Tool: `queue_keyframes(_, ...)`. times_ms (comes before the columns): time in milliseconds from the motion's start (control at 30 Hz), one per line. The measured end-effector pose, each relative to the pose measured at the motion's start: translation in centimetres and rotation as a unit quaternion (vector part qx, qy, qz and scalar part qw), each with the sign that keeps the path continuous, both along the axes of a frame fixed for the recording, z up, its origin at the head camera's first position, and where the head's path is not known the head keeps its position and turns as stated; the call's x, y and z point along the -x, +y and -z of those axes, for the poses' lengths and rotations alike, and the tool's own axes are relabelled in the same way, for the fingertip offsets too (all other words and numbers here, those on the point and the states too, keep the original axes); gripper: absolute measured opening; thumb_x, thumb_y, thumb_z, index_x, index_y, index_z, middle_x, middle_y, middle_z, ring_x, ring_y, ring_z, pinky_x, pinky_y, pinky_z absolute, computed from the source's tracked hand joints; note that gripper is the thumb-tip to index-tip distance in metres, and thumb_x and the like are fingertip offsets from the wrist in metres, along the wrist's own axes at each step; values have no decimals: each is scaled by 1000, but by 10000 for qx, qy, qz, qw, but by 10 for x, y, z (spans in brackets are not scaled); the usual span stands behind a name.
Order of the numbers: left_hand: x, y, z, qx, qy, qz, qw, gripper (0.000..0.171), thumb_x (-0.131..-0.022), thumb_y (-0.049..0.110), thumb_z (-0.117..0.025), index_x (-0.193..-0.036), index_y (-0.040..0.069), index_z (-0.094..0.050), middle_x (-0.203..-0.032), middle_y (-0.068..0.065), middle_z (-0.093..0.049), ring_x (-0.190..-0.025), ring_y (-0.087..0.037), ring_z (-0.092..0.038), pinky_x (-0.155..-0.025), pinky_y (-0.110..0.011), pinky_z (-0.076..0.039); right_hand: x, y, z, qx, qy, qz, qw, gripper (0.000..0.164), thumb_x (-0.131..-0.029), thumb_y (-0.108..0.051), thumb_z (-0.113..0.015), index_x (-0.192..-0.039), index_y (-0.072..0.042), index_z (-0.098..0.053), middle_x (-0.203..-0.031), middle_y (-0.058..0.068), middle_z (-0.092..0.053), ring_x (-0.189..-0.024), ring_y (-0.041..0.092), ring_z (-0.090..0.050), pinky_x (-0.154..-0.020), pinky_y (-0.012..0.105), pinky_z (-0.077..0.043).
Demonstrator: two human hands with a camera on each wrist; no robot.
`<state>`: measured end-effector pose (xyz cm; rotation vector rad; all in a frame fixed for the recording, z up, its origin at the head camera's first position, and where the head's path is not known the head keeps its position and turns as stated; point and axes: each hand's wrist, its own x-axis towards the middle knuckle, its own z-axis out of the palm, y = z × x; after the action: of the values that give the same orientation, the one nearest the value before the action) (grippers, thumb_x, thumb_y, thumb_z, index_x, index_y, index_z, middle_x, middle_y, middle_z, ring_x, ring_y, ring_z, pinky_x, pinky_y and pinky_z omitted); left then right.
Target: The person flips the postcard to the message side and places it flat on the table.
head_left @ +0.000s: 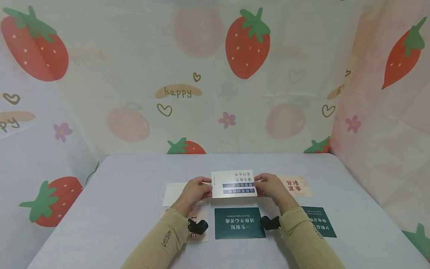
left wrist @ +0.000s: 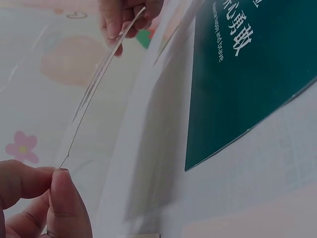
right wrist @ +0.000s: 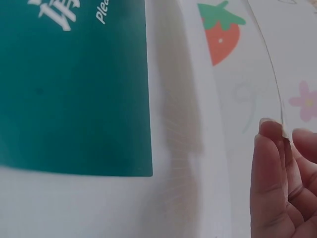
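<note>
Both hands hold up one white card (head_left: 231, 177) with blue printed bars and lettering. My left hand (head_left: 195, 192) pinches its left edge between thumb and fingers. At the opposite edge my right hand (head_left: 271, 186) pinches the card too. Seen edge-on in the left wrist view, the thin card (left wrist: 91, 89) is raised over the table, its shadow beneath. Closer to me than the held card lies a dark green card (head_left: 239, 224) with white lettering, flat on the table.
A white card (head_left: 173, 192) and a pale card with red letters (head_left: 201, 215) lie at left, partly behind the left arm. At right lie a cream card with red characters (head_left: 299, 186) and another green card (head_left: 324, 220). Strawberry-print cloth (head_left: 215, 74) walls the white table (head_left: 134, 168).
</note>
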<state>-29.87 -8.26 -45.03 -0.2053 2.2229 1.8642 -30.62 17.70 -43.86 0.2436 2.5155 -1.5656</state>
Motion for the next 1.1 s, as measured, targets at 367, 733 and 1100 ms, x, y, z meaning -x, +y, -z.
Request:
queue_keyframes(367,-1,1,3,49,33,16,10000,21,-88,11,-58,-109,11,-61,-92,-10,-61,-77,-18,-60,-70,-25,-53,-2,0,-2,195,-38,23,9998,20,-86,-10,-60,-106,-6,-61,-96,11,-65,-75,19,-65,-68,31,-54)
queue_keyframes(733,-3,0,0,138,-28,-54,9999,14,-87,13,-61,-100,10,-64,-94,-8,-61,-82,-20,-59,-74,-26,-53,-3,0,-4,236,73,21,9997,11,-86,-8,-59,-96,-4,-62,-88,10,-66,-71,19,-64,-65,30,-55)
queue_keyframes(1100,0,-1,2,-59,100,-118,9999,14,-88,17,-60,-98,9,-65,-90,-9,-61,-80,-19,-59,-71,-26,-53,0,2,0,356,246,-122,9990,7,-86,-5,-59,-91,-1,-62,-84,9,-66,-70,20,-62,-65,31,-55)
